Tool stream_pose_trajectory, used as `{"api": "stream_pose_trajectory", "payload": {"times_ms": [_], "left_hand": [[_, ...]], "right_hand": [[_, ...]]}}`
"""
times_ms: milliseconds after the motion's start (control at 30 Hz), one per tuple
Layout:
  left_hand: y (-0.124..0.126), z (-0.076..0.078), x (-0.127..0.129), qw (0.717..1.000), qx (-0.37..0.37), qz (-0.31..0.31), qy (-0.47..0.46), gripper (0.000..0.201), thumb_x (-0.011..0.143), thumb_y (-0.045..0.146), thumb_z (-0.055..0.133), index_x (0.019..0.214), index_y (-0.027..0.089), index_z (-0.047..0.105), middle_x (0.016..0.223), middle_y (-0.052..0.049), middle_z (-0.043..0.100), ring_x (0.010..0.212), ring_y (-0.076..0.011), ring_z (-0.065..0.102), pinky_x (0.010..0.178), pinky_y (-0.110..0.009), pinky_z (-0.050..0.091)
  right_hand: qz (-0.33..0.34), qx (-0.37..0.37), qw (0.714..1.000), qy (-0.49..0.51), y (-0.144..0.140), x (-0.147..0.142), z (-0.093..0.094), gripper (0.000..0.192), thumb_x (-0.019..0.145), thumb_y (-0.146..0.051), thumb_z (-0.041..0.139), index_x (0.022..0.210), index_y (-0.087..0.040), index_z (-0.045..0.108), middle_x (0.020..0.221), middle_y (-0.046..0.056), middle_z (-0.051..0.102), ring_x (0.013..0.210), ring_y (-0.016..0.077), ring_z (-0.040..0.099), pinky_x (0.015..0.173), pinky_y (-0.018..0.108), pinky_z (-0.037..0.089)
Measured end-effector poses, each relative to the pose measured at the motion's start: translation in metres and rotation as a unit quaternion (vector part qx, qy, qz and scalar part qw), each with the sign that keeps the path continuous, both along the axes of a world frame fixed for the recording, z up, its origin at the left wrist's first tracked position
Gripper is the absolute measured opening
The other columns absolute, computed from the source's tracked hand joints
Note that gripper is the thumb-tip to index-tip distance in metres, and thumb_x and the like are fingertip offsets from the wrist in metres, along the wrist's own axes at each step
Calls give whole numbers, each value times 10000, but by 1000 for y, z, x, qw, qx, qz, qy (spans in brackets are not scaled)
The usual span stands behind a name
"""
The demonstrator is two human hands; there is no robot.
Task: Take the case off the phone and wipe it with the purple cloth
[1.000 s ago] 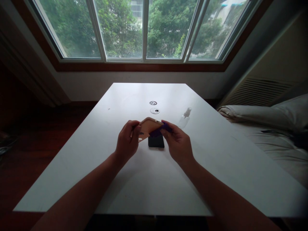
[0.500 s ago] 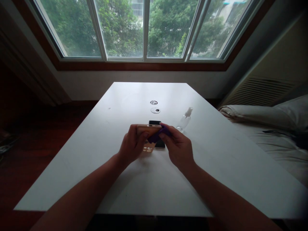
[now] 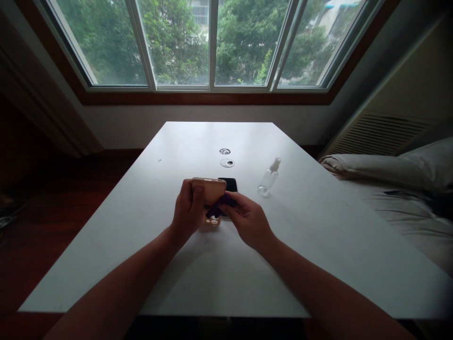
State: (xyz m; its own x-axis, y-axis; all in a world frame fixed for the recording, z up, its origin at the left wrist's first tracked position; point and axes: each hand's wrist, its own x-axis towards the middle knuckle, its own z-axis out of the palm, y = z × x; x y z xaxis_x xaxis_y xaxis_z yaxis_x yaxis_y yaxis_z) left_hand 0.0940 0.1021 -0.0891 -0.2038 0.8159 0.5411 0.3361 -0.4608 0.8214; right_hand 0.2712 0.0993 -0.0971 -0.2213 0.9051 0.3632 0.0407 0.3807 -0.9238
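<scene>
My left hand (image 3: 186, 210) is closed around the left side of a tan phone case (image 3: 214, 190). The case stands tilted above the table, its cut-out holes at the lower end. Between the fingers of my right hand (image 3: 249, 218) is a dark purple cloth (image 3: 227, 200), which lies against the right side and lower part of the case. Behind the case a black phone (image 3: 231, 184) rests flat on the table, partly hidden by the case and my right hand.
A clear spray bottle (image 3: 268, 180) lies on the white table (image 3: 304, 264) to the right. Two small round discs, a nearer one (image 3: 227, 163) and a farther one (image 3: 224, 151), lie beyond the phone. A bed (image 3: 371, 170) is at the right, and a window (image 3: 212, 88) is ahead.
The case has tipped up, so more of its face shows. My right hand has moved left and down with the cloth, from the case's upper edge towards the holes.
</scene>
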Motion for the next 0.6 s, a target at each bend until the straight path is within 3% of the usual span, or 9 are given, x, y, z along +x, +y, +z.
{"api": "stream_pose_trajectory", "payload": {"times_ms": [267, 600], "left_hand": [[4, -10, -5, 999, 3, -45, -4, 259, 1036, 430, 480, 984, 179, 518, 858, -31, 584, 723, -129, 523, 650, -252, 424], [6, -14, -7, 997, -19, -75, 27, 316, 968, 417, 614, 1162, 177, 547, 1003, -69, 665, 810, -153, 617, 659, -248, 492]], "right_hand": [[-85, 59, 995, -3, -5, 2, 10, 315, 928, -310, 684, 1236, -248, 695, 1138, 55, 702, 1017, 207, 685, 917, 381, 575], [-90, 69, 993, 15, -3, 3, 6, 309, 922, -290, 696, 1229, -251, 698, 1117, 53, 703, 996, 204, 691, 906, 377, 579]]}}
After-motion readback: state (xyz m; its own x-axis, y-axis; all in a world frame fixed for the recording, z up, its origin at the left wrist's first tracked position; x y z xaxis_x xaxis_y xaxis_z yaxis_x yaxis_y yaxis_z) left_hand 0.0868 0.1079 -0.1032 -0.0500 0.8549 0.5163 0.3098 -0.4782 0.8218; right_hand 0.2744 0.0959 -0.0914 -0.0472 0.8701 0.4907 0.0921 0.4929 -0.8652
